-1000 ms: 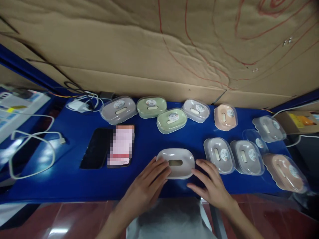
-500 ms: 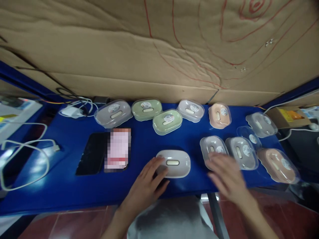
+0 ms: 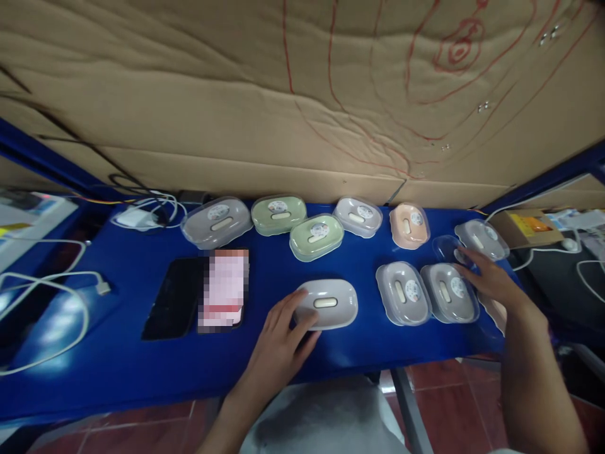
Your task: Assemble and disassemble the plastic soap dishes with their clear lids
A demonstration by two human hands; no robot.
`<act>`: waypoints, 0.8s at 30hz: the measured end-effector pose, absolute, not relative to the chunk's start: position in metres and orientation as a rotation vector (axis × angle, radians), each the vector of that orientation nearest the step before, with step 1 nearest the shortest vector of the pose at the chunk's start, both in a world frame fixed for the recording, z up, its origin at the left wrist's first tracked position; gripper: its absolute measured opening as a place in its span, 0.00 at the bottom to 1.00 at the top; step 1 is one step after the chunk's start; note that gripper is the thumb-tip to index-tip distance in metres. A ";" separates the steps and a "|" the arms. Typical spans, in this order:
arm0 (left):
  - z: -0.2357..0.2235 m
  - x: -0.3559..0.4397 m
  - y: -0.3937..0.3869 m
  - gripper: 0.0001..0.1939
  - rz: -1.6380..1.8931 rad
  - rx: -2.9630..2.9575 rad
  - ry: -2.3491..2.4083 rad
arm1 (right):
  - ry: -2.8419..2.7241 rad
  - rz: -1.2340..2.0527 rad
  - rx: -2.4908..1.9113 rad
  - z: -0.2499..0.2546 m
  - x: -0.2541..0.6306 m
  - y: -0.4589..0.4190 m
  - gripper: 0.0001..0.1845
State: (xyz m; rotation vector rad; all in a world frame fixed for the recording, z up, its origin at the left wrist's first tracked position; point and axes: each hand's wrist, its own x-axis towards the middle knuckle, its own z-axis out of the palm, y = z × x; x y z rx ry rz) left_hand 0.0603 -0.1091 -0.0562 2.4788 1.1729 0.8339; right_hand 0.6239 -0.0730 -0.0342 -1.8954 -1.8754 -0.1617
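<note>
A grey oval dish (image 3: 347, 304) without a cover lies in front of me, with a cream bar in the slot at its middle. Around its left end are the thumb and fingers of my left hand (image 3: 286, 334). Over to the right, my right hand (image 3: 491, 277) has its fingertips on a loose clear lid (image 3: 443, 248) with a round sticker, partly hidden by the fingers. Two grey dishes with clear lids, one (image 3: 401, 309) and another (image 3: 439, 309), stand just left of that hand. My right forearm covers much of a peach dish (image 3: 494, 313).
Along the back stand lidded dishes, among them green ones (image 3: 316, 236), grey ones (image 3: 217, 222) and a peach one (image 3: 409, 225). Two phones, one dark (image 3: 170, 299) and one lit (image 3: 225, 290), lie left. A white cable (image 3: 85, 302) and cardboard box (image 3: 529, 227) flank the blue table (image 3: 189, 372).
My right hand has moved right and away from me, from over the nearer grey lidded dish to the loose clear lid. My left hand stays at the uncovered dish.
</note>
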 end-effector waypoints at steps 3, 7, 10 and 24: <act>-0.056 0.060 -0.109 0.13 0.838 2.456 1.175 | -1.937 -0.035 -1.961 -0.041 0.620 -0.054 0.34; -0.057 0.059 -0.111 0.15 0.881 2.382 1.163 | -1.845 -0.033 -2.016 -0.025 0.610 -0.046 0.36; -0.060 0.055 -0.111 0.15 0.890 2.257 1.166 | -1.771 -0.126 -1.961 0.006 0.574 -0.065 0.31; -0.069 0.041 -0.114 0.38 0.810 1.915 1.109 | -2.276 0.555 -1.226 -0.043 0.323 -0.133 0.25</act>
